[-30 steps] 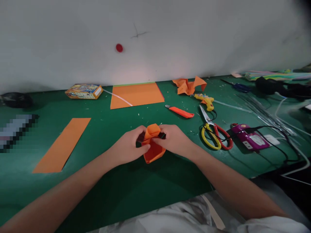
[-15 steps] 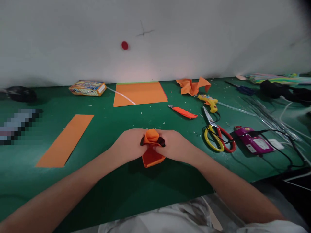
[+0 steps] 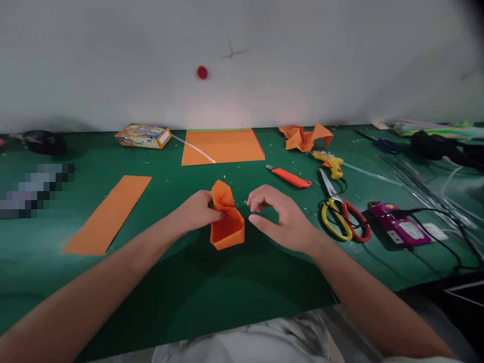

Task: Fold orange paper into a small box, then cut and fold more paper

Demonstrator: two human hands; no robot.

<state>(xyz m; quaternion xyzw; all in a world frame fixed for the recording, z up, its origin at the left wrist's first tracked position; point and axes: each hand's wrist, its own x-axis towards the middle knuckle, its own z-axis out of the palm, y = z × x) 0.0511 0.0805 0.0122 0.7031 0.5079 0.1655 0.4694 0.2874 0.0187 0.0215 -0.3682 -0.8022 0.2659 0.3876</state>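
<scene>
A folded orange paper piece [image 3: 226, 217] stands over the green mat [image 3: 212, 282] in front of me. My left hand [image 3: 196, 210] pinches its left edge and holds it up. Just to the right of the paper hovers my right hand [image 3: 282, 217], fingers curled and apart, holding nothing and no longer touching the paper.
An orange paper strip [image 3: 109, 214] lies at the left and an orange sheet [image 3: 223, 146] at the back. An orange utility knife [image 3: 289, 176], yellow-red scissors [image 3: 340, 214], a yellow glue gun [image 3: 329, 162], crumpled orange paper [image 3: 305, 136], a purple device [image 3: 399, 229] with cables and a small box [image 3: 143, 136] lie around.
My right hand has let go of the folded paper and moved off to the right. The left hand alone now holds it, and the paper has shifted slightly left.
</scene>
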